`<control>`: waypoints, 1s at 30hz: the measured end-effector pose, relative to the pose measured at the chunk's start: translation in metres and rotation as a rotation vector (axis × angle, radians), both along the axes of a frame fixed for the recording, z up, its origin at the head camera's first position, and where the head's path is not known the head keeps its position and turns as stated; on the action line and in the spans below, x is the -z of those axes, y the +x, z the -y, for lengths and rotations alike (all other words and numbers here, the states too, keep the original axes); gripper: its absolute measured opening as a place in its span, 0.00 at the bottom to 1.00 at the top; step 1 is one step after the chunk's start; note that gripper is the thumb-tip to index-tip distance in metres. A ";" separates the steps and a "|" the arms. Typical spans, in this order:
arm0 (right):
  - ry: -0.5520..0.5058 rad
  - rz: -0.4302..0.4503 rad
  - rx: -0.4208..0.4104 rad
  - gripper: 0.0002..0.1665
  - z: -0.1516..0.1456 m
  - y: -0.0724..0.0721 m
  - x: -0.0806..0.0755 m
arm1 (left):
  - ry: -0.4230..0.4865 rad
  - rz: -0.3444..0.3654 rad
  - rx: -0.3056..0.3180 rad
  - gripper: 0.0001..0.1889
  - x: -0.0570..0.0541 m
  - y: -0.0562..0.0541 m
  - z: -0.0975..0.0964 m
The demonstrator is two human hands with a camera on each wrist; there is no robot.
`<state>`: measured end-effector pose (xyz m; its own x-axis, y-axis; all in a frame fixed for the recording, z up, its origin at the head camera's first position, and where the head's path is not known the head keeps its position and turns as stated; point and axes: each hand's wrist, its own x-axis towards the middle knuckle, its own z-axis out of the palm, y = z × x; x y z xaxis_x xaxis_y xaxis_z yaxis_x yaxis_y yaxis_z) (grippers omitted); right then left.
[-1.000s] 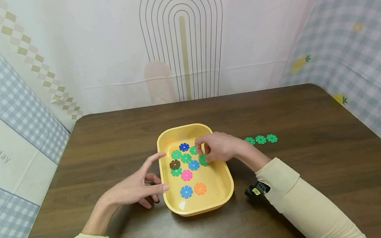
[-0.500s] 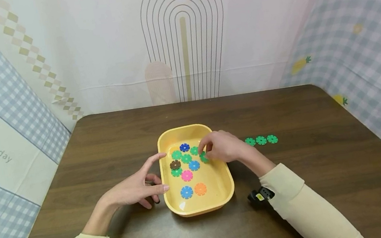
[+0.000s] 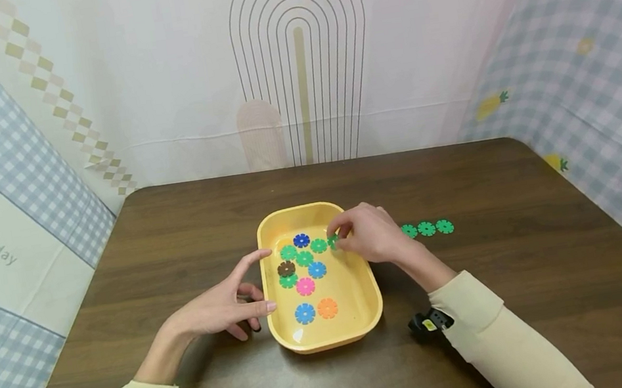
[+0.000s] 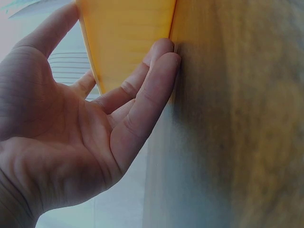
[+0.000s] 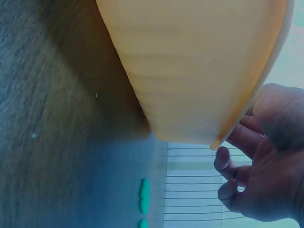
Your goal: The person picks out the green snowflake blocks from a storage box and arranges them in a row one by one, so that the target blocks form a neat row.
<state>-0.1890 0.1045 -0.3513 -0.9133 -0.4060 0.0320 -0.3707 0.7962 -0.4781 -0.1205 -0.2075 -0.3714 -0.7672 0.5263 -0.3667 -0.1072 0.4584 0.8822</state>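
In the head view a yellow plastic tub (image 3: 366, 309) stands mid-table with flat notched discs in several colours in it. My right hand (image 3: 369, 232) reaches over its right rim and pinches a green snowflake disc (image 3: 332, 242) between thumb and forefinger. In the right wrist view the tub's wall hides that disc and part of the right hand (image 5: 278, 156). My left hand (image 3: 213, 307) rests against the tub's left side, forefinger and thumb at the rim. The left wrist view has the left hand's (image 4: 71, 137) other fingers loosely bent beside the outer wall.
Three green discs (image 3: 426, 229) lie in a row on the brown table (image 3: 201, 216), right of the tub. Inside the tub are a brown disc (image 3: 286, 268), a pink disc (image 3: 305, 286), an orange disc (image 3: 328, 308), and blue and green ones. A patterned cloth hangs behind.
My right hand has moved slightly right and back toward the tub's right rim, carrying the green snowflake disc away from the others. The left hand and tub stay put.
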 end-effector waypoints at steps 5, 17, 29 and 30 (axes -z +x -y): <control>-0.098 0.033 0.009 0.10 -0.005 0.001 -0.001 | 0.006 -0.003 0.009 0.50 0.000 0.000 0.000; -0.306 0.139 0.049 0.12 -0.019 0.004 -0.006 | 0.007 -0.003 0.016 0.50 0.000 -0.001 -0.001; -0.442 0.125 0.076 0.14 -0.047 0.005 -0.008 | -0.008 0.013 -0.004 0.50 -0.002 0.000 -0.001; -0.445 0.122 0.083 0.14 -0.050 0.005 -0.008 | -0.010 0.013 -0.004 0.49 -0.002 0.000 0.000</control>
